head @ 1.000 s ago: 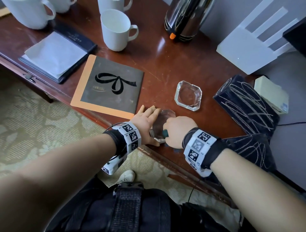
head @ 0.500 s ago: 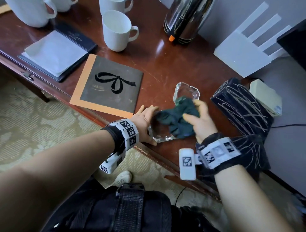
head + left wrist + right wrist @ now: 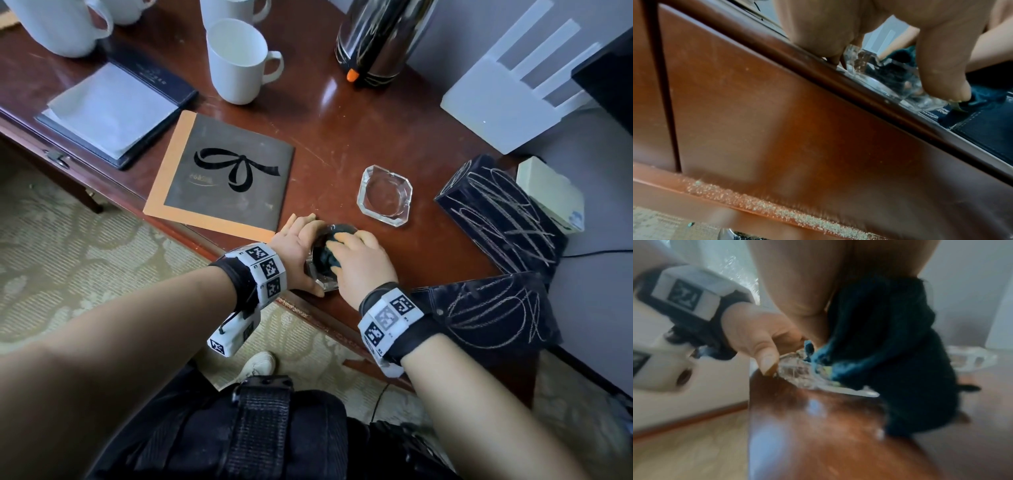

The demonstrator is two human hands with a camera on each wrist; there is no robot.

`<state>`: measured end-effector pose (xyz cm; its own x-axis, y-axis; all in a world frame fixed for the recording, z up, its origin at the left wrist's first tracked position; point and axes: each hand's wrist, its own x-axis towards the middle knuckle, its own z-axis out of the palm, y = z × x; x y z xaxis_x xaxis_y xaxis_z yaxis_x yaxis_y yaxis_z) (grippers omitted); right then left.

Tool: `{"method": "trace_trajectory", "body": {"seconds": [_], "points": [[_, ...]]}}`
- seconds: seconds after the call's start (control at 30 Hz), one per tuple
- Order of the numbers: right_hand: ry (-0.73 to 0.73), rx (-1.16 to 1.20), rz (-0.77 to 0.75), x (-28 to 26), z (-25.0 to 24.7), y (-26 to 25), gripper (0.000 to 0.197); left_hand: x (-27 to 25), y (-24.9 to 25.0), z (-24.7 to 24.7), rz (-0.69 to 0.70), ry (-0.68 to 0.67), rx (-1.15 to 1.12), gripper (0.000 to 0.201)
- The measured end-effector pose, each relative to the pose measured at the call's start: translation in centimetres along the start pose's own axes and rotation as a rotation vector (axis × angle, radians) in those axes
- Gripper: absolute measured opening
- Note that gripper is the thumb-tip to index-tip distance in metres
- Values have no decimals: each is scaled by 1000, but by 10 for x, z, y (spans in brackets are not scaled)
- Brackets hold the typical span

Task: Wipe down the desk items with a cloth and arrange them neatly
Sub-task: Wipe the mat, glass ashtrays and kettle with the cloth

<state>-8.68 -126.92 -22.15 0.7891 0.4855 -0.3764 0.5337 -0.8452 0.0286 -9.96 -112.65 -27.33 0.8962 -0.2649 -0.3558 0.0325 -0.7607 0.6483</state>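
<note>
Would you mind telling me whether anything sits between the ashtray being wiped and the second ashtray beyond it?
Nothing visible does: only bare desk lies between the held ashtray and the second ashtray.

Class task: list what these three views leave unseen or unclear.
- Clear glass ashtray under the hands: head view, covered by left hand, right hand and dark teal cloth.
- Shiny metal kettle: top cropped.
- Right wrist view: motion-blurred.
- Gold lettering on bow-printed booklet: too small.
</note>
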Motion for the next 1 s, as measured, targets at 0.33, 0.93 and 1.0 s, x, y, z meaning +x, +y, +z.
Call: {"method": "trace_trajectory", "body": {"seconds": [0.33, 0.93, 1.0], "points": [[-297, -13, -211, -1, -33, 26, 39, 1, 2, -2, -33, -33, 6, 122], [-178, 96, 5, -8, -13, 13, 36, -9, 16, -10, -64, -26, -1, 114], [-194, 190, 12, -4, -16, 12, 34, -10, 18, -12, -60, -19, -6, 113]]}}
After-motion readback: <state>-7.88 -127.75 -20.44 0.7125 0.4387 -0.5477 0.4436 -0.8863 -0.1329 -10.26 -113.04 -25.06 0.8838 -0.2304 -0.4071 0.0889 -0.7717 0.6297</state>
